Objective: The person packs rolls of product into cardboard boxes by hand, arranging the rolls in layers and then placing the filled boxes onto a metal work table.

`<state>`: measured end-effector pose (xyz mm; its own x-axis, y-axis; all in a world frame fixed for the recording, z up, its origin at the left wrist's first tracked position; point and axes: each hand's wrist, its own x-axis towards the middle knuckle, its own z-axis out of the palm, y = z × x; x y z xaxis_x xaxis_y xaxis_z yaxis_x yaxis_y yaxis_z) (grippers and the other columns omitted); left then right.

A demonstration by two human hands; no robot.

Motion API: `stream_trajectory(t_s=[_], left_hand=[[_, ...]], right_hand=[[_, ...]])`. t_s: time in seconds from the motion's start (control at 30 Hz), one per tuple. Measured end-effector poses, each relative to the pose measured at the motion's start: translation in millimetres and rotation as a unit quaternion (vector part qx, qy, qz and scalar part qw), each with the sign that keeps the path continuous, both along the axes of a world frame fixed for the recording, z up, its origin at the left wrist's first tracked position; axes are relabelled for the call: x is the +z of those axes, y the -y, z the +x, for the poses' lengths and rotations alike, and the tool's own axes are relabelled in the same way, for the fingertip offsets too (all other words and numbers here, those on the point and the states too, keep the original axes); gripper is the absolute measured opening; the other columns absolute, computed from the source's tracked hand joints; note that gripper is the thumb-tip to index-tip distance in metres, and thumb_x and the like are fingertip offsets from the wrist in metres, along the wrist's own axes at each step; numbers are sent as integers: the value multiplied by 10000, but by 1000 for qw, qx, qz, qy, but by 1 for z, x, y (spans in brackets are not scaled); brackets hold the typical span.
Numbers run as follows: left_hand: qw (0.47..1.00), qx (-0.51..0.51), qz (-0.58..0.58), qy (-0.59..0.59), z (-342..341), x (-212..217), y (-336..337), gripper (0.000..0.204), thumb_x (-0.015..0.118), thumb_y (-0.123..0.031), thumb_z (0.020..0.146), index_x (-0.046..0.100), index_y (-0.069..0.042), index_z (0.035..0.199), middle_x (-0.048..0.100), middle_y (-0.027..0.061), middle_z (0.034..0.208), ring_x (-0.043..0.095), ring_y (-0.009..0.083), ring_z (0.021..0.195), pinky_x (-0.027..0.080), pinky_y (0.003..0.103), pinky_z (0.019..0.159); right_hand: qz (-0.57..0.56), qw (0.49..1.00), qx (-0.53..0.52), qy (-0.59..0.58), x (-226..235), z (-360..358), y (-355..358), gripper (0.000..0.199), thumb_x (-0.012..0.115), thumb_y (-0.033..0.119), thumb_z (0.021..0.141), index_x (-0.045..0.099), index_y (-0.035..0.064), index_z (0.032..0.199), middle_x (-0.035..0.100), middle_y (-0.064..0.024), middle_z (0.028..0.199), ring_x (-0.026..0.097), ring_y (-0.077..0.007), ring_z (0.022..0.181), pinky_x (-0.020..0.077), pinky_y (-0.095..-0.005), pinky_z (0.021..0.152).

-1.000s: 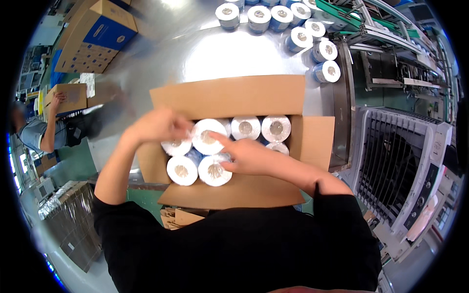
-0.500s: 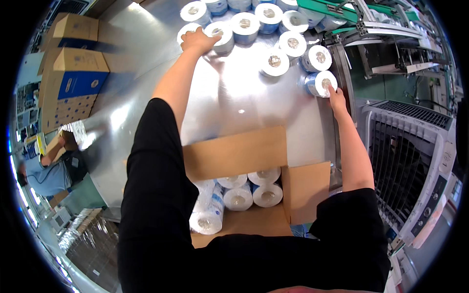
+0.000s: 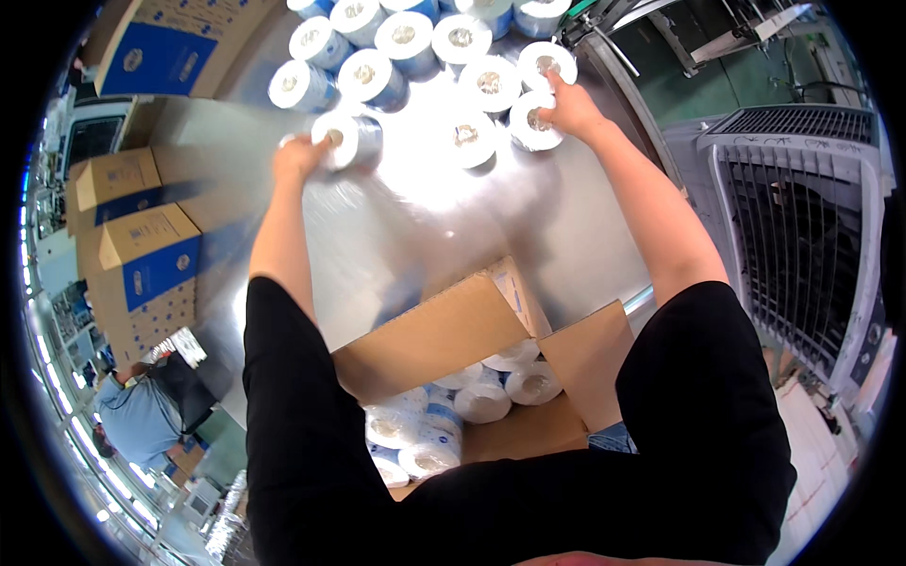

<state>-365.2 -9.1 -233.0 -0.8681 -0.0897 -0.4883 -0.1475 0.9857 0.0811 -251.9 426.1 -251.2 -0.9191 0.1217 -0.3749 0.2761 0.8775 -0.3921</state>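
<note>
Near the left edge of a group of plastic-wrapped white-and-blue toilet paper rolls (image 3: 404,36), my left hand (image 3: 300,157) is closed on one toilet paper roll (image 3: 362,143), thumb at its core. That roll tilts, its white end toward the hand. On the group's right side, my right hand (image 3: 574,111) grips another roll (image 3: 530,132) at its core, while a finger reaches the roll (image 3: 536,58) behind it. Between my arms stands an open cardboard box (image 3: 434,330) with several rolls (image 3: 482,402) inside. My left sleeve hides part of the box.
The rolls rest on a shiny metal table (image 3: 557,226). Folded cartons (image 3: 151,250) stand on the left, with a large carton (image 3: 160,58) at the far left. A grey slatted cooler unit (image 3: 802,226) is on the right. Another person (image 3: 142,415) works at lower left.
The view has turned, shifting the scene. My left hand has drawn a roll away from the group, toward me. My right hand stays at the rolls on the right, which sit closer together.
</note>
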Motion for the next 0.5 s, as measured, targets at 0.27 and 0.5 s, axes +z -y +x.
stream_trajectory(t_s=[0.27,0.5], left_hand=[[928,109,351,-62,146,180,65,277,576,-133,823,633,37,1034,612,11,851,511,70,748,401,220,660],[651,282,704,-22,319,284,87,341,603,-156,837,572,11,1132,586,78,1139,565,160,991,456,291,867]], right_hand=[[-95,995,-27,-12,-2,116,19,758,715,255,686,373,-34,1298,629,-239,913,610,-374,880,485,-408,797],[-116,983,-122,-76,75,189,-37,706,737,236,668,460,-49,1252,663,-168,810,643,-207,737,504,-304,662]])
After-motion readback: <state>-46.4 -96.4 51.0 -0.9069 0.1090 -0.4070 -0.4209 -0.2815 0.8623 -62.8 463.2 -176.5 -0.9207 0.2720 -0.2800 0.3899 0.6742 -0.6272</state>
